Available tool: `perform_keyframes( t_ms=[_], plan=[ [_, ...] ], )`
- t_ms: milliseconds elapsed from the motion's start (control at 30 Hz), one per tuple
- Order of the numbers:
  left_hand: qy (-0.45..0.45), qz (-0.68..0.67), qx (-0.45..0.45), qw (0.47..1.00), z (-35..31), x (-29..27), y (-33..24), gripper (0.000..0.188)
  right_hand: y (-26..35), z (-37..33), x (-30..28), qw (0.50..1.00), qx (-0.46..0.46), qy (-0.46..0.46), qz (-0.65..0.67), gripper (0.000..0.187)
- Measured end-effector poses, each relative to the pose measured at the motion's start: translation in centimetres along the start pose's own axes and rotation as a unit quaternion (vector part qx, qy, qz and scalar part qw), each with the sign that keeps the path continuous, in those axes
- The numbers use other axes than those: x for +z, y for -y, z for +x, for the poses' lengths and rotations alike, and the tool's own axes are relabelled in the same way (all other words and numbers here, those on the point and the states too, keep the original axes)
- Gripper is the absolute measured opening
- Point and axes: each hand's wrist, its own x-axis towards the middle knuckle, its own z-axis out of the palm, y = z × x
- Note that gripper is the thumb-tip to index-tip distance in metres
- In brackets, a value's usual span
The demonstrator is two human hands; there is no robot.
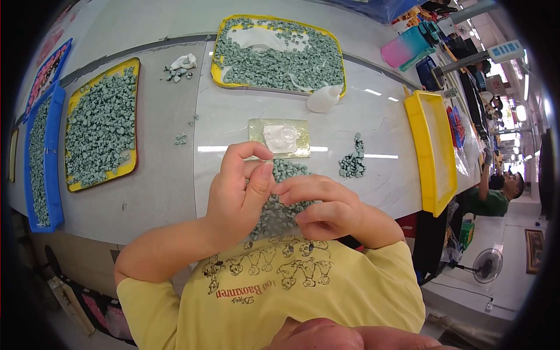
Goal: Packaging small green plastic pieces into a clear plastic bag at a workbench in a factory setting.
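My left hand [242, 184] and my right hand [324, 201] meet in front of my chest. Thumb and forefinger of the left one are pressed together, and the right fingertips pinch close beside them. Whatever lies between the fingers is too small or hidden to make out. Below and behind my hands is a heap of small grey-green pieces [289, 169], partly covered by them. Just beyond, a shiny greenish square pad [303, 147] carries a crumpled white sheet [279, 140] with a small clear round thing on it.
A yellow-rimmed tray [343, 64] of green pieces lies at the far side, a white squeeze bottle [324, 99] at its corner. Another yellow tray [137, 105] and a blue bin [53, 175] stand left. Right are a small green pile [353, 165], a yellow bin [429, 175] and another person [490, 201].
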Motion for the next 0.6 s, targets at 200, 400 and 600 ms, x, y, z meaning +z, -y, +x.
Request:
perform_keyframes(
  t_ms=[200, 400, 600],
  plan=[
    [-0.013, -0.003, 0.022, 1.000, -0.03, 0.03, -0.14, 0.017, 0.13, 0.06, 0.36, 0.999, 0.028, -0.021, 0.013, 0.028],
    [-0.018, -0.011, 0.028, 0.999, -0.04, 0.23, -0.02, 0.018, 0.07, 0.10, 0.17, 0.996, 0.050, -0.033, 0.060, 0.022],
    [-0.018, -0.005, 0.018, 1.000, -0.01, 0.29, 0.05, 0.018, 0.19, -0.39, 0.20, 0.983, 0.107, -0.014, 0.146, 0.017]
  ],
)
